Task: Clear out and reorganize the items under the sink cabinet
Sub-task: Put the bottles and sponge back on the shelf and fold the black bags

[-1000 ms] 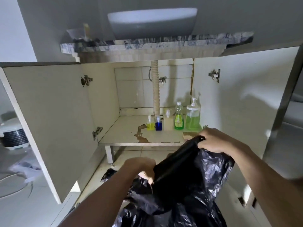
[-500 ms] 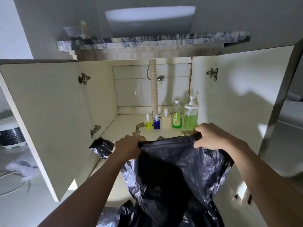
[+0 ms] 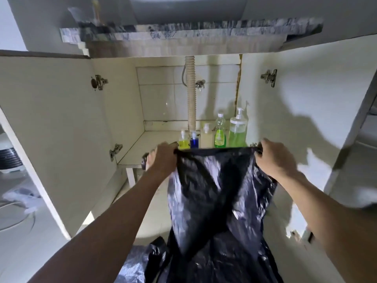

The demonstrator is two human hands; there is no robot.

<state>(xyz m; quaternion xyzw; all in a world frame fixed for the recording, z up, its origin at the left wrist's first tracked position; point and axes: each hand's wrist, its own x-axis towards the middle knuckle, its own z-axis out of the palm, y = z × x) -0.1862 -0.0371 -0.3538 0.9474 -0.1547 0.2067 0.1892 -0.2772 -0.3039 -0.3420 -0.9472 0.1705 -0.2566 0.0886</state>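
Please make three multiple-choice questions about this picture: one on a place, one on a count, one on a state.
1. Where do the bottles stand in the cabinet?
A. back right
B. front left
C. on the door

2. How many bottles are there?
A. two
B. five
C. eight

3. How is the black bag held?
A. folded flat
B. stretched between both hands
C. lying untouched

Answers: 1 A, they line up from the drain hose to the right wall. 2 B, five show. 3 B, left hand and right hand grip its top edge.
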